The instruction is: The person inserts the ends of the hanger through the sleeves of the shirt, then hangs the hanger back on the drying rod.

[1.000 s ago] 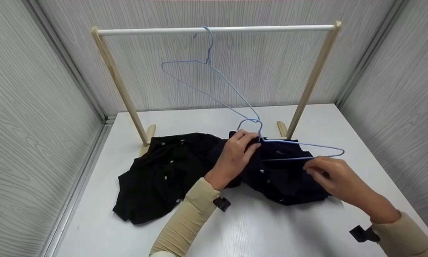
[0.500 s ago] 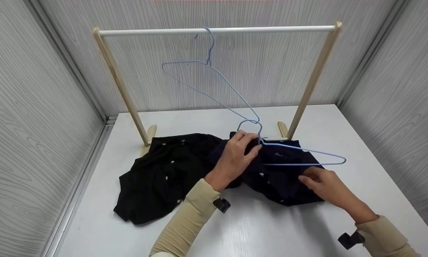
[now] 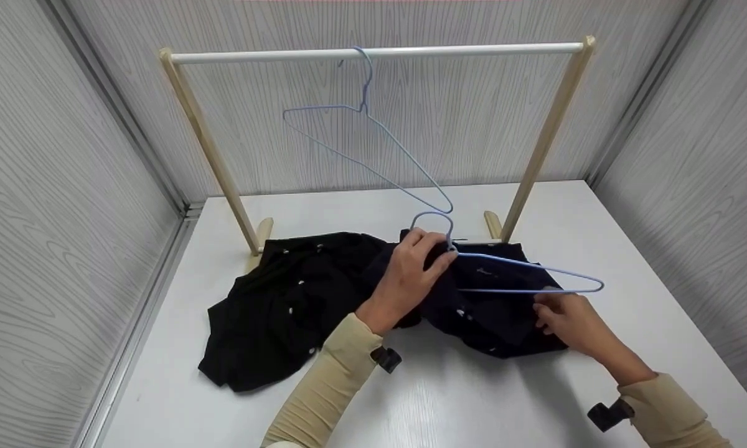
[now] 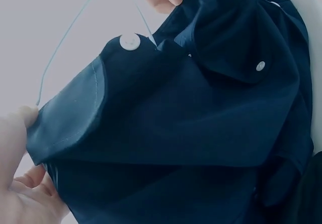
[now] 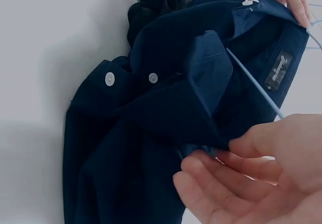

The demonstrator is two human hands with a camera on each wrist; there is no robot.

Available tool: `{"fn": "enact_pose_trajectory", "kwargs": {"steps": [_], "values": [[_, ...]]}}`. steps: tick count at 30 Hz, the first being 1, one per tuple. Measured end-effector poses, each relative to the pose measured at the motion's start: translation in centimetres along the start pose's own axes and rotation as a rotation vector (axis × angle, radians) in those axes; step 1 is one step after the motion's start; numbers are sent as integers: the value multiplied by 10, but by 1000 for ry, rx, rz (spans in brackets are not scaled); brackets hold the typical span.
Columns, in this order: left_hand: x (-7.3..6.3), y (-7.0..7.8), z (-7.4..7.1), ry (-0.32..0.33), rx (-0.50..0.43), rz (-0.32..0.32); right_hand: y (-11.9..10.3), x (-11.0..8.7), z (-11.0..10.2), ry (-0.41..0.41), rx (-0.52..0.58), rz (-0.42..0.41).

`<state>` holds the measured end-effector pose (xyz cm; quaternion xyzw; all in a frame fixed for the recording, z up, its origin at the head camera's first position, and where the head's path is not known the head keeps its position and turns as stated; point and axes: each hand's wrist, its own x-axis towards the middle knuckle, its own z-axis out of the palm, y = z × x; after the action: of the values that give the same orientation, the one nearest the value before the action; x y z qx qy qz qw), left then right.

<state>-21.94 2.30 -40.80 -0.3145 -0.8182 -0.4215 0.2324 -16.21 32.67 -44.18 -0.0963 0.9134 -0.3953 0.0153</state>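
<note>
A navy button-up shirt (image 3: 498,326) lies bunched on the right of the table. Part of a blue wire clothes hanger (image 3: 504,290) is inside it, while its right end sticks out over the cloth. My left hand (image 3: 404,274) grips the shirt's collar together with the hanger's neck; the hook rises above the fingers. With thumb and fingers, my right hand (image 3: 569,320) pinches the shirt's front edge just under the hanger's lower bar. In the right wrist view, a label (image 5: 278,70) shows inside the collar. The hanger's left end is hidden by cloth.
A black shirt with white buttons (image 3: 274,317) lies on the left of the white table (image 3: 411,404). Behind stands a wooden rack with a white rail (image 3: 473,50). Another blue hanger (image 3: 409,154) hangs from it, its lower corner close above the held hanger's hook.
The held hanger has tipped down a little, and its hook now sits slightly lower, apart from the hanging one. My right hand has shifted left and down to the shirt's edge.
</note>
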Motion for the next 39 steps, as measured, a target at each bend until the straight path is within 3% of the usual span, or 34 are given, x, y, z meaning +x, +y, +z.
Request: {"fn": "enact_pose_trajectory", "kwargs": {"steps": [6, 12, 16, 21, 32, 39], "values": [[-2, -2, 1, 1, -22, -44, 2, 1, -2, -2, 224, 100], [-3, -1, 2, 5, -30, -104, -2, 1, -9, -4, 297, 164], [-4, -1, 2, 26, -32, -116, -5, -1, -13, 8, 341, 159], [-4, -2, 2, 61, -20, -114, -8, -3, -18, -59, 483, 113], [-6, -4, 2, 84, -24, -135, -12, -5, -45, -22, 355, 129], [-6, 0, 2, 37, 83, -139, -19, -6, -69, 54, 219, 50]]}}
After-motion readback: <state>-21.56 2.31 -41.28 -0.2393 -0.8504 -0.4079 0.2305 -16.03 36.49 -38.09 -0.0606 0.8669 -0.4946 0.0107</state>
